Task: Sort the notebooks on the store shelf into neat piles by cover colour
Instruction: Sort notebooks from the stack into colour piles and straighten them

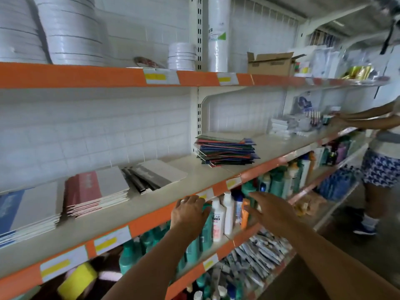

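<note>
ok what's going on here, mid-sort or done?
Mid-sort, by the look of it. Blue, red and black notebook piles sit on the middle shelf, with a messy mixed-colour stack further right. Both hands are empty: the left hand rests at the shelf edge, the right hand hovers open by the bottles below. A second person works further along.

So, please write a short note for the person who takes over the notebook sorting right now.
Left hand: open, holds nothing, fingers at the shelf edge.
Right hand: open, holds nothing, in front of the bottles one shelf below.
Done: blue pile, red pile, black pile, side by side on the left; the black one is fanned out.
Left: the mixed stack further right is unsorted; then square up the black pile.
</note>
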Demonstrator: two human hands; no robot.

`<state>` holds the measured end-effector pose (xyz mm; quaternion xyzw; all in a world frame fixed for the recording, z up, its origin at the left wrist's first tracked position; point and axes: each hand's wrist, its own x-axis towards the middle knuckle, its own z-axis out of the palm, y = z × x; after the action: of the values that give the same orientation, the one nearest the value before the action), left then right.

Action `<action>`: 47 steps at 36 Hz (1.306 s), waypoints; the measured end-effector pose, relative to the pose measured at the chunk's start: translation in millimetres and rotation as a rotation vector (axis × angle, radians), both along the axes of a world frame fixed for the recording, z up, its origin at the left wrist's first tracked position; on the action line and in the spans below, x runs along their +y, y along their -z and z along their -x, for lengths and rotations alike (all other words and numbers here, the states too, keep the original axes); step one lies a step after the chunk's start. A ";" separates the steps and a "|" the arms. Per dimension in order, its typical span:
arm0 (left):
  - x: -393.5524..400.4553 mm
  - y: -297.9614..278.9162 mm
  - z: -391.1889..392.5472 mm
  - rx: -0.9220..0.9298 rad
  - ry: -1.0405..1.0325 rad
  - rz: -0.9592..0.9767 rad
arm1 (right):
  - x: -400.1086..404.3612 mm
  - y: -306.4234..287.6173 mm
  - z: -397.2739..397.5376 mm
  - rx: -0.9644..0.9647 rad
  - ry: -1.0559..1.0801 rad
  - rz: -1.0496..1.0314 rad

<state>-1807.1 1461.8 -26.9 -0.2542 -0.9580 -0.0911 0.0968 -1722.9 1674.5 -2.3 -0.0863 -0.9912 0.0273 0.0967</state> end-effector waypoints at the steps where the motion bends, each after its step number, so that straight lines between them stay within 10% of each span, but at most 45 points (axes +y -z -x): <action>1: 6.5 -1.0 8.4 0.007 -0.002 -0.006 | 6.2 -2.6 7.0 0.006 -0.001 -0.016; 27: 142.0 -54.7 176.4 0.127 -0.027 -0.082 | 144.3 -57.2 207.0 0.164 0.020 -0.039; 47: 261.3 -73.2 205.3 0.008 -0.277 0.044 | 221.8 -61.7 313.3 0.173 -0.366 0.085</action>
<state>-2012.3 1723.0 46.3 -0.1217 -0.9853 -0.0550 0.1066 -2036.1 1896.3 59.4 0.0940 -0.9763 0.0935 0.1713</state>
